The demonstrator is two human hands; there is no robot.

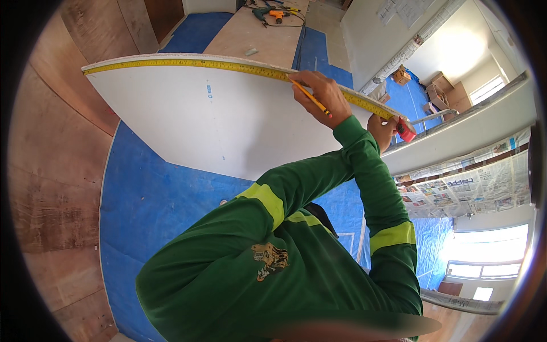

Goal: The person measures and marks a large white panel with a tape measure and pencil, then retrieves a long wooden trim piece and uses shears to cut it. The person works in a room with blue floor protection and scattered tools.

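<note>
A white board stands tilted on edge across the view, with a yellow tape measure strip stretched along its upper edge. My right hand, at the top edge right of centre, is closed on an orange pencil with its tip at the tape. My left arm crosses beneath the right, and my left hand grips near the board's right end, at the red tape measure case, partly hidden behind the right sleeve.
A plywood panel with drills and cables lies beyond the board. Blue sheeting covers the floor. Wooden panels line the left. Paper-covered sills and window openings are on the right, with cardboard boxes further back.
</note>
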